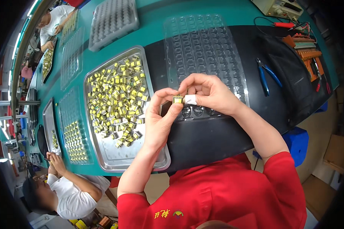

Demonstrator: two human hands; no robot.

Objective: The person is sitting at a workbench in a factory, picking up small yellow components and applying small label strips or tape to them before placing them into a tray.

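Observation:
Between my two hands, over the front of a black mat (195,141), is a small yellow-wrapped transformer (177,100) with thin pins pointing up. My left hand (158,120) pinches it between thumb and fingers. Closed at its other side is my right hand (212,94), with white tape (190,100) around the thumb and the fingertips curled by the pins. Just beyond my hands lies a clear plastic tray (202,42) with rows of moulded pockets. A metal tray (120,158) to the left holds a heap of similar transformers (118,95).
Blue-handled pliers (265,76) and a black cloth bag (290,76) lie right, near an orange tool rack (311,61). A boxy instrument (277,7) with leads stands far right. Stacked plastic trays (114,23) sit far left. Two co-workers in white (78,196) work along the left.

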